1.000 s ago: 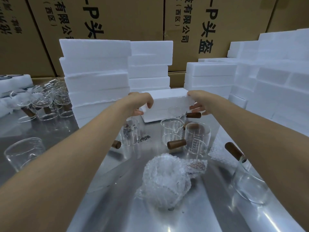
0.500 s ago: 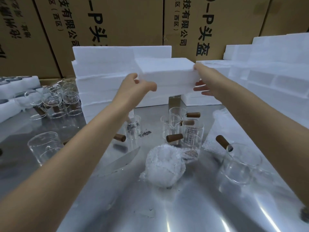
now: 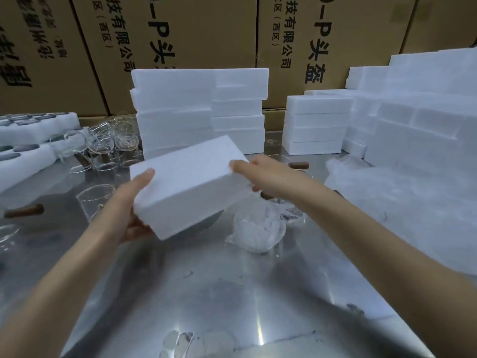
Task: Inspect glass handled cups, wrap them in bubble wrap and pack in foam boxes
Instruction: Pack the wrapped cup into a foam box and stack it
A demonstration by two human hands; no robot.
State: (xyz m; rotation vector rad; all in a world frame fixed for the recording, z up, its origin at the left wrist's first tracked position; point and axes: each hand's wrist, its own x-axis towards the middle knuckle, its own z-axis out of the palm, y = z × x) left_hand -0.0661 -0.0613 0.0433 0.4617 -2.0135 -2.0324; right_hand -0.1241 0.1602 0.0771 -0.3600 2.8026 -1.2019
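Observation:
I hold a white foam box [image 3: 191, 184] tilted in the air above the steel table [image 3: 232, 306]. My left hand [image 3: 131, 205] grips its near left end, thumb on top and fingers underneath. My right hand [image 3: 258, 174] grips its far right end. On the table just right of the box sits a cup wrapped in bubble wrap [image 3: 258, 228]. A bare glass cup [image 3: 95, 200] stands left of my left wrist. The box and my right hand hide most of the other handled cups behind them; one wooden handle [image 3: 299, 165] shows.
Stacks of foam boxes [image 3: 196, 109] stand at the back and along the right [image 3: 413, 130]. A cluster of glass cups [image 3: 103, 143] and foam trays [image 3: 31, 135] fill the left. Bubble wrap sheets [image 3: 346, 174] lie at the right. Cardboard cartons [image 3: 180, 34] form the back wall.
Both hands lifted the foam box off the back of the table, raised it, then brought it down and toward me, tilting it over the table's middle.

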